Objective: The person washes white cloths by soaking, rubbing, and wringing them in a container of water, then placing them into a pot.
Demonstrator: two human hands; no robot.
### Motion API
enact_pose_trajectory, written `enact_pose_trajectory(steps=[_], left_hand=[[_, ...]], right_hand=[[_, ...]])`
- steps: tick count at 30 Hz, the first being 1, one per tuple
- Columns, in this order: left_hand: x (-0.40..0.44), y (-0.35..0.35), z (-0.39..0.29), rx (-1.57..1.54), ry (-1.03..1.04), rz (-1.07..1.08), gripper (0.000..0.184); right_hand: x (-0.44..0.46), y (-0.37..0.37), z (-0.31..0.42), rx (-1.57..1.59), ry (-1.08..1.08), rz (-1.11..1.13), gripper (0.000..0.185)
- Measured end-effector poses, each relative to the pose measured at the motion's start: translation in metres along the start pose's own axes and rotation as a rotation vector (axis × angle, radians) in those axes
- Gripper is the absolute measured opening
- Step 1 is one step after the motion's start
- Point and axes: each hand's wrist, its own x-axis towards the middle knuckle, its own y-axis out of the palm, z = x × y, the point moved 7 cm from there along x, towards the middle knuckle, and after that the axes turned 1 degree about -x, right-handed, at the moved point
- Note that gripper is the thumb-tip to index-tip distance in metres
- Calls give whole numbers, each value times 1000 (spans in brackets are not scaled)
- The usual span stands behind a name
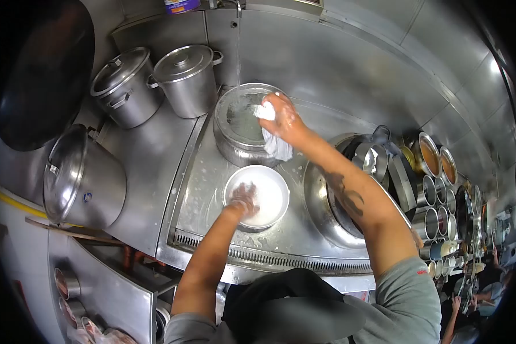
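My right hand (282, 117) is closed around a wet white cloth (278, 148), which hangs down over the near right side of a large metal pot (226, 137). Water fills that pot, and a thin stream (238, 57) runs into it from above. My left hand (243, 199) dips into a white bowl (278, 200) of whitish, foamy-looking liquid. The fingers there are blurred and partly under the liquid, so their pose is unclear. The bowl sits just in front of the pot on the wet steel worktop (206, 221).
Lidded steel pots (186, 86) stand at the left and back left. A wok (327, 218) rests on the right, beside metal pans and several containers (427, 223). A slotted drain (269, 262) runs along the front edge. Other people (487, 292) are at the far right.
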Motion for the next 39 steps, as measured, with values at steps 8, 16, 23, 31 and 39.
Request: enact_pose_trajectory(steps=[8,16,23,31,39], left_hand=[[19,36,-4,206,-14,266,82],[28,45,-3,120,32,216,41],[53,112,10,545,-1,-203,29],[25,89,-14,1286,206,-719,14],[10,51,-28,1858,-214,-1025,21]], right_hand=[[76,41,-88,-202,212,115,31],[3,161,-177,-443,424,429,43],[-66,250,-255,-359,487,648,39],[-10,190,-254,-69,518,451,22],[95,79,-181,45,390,106,26]])
